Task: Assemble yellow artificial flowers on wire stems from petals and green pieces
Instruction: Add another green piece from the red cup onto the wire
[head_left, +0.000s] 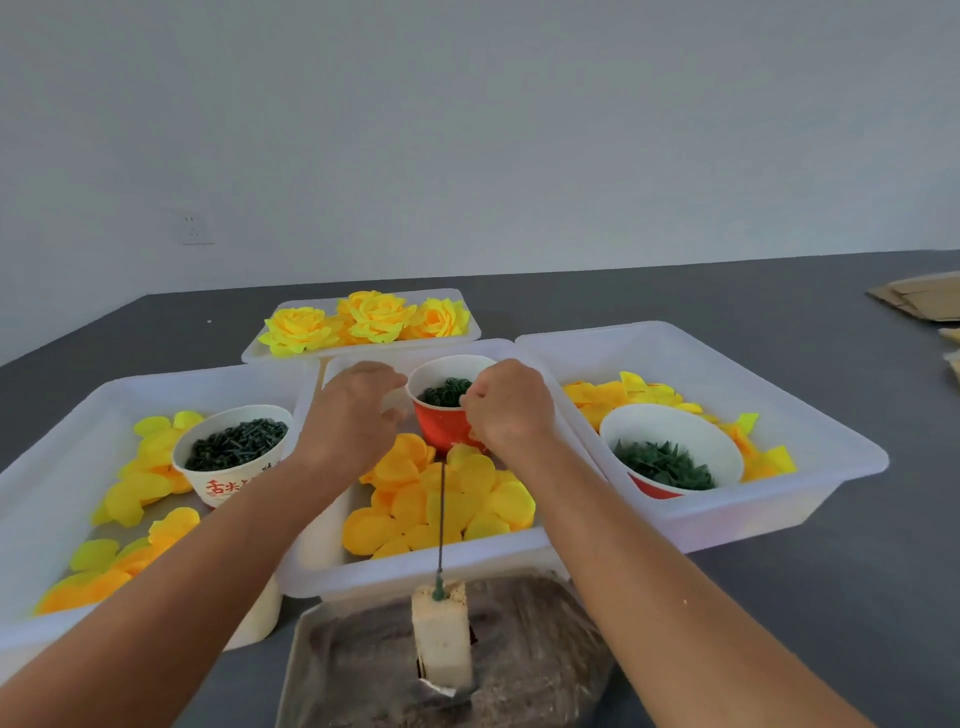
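Observation:
A thin dark wire stem (442, 512) stands upright in a pale foam block (442, 642), with a small green piece (439, 591) at its foot. Behind it is the middle tray (415, 566) with loose yellow petals (457, 506) and a red cup (441, 428) of green rings (445, 392). My left hand (350, 415) hovers left of the cup, fingers loosely curled, nothing visible in it. My right hand (511, 405) is curled tight at the cup's right rim. A sliver of orange shows under its fingers; what it pinches is hidden.
The left tray (62, 415) holds petals and a white cup of dark green pegs (236, 441). The right tray (810, 431) holds petals and a bowl of green leaf pieces (662, 465). Finished yellow flowers (371, 319) lie in a far tray. Cardboard (919, 299) lies far right.

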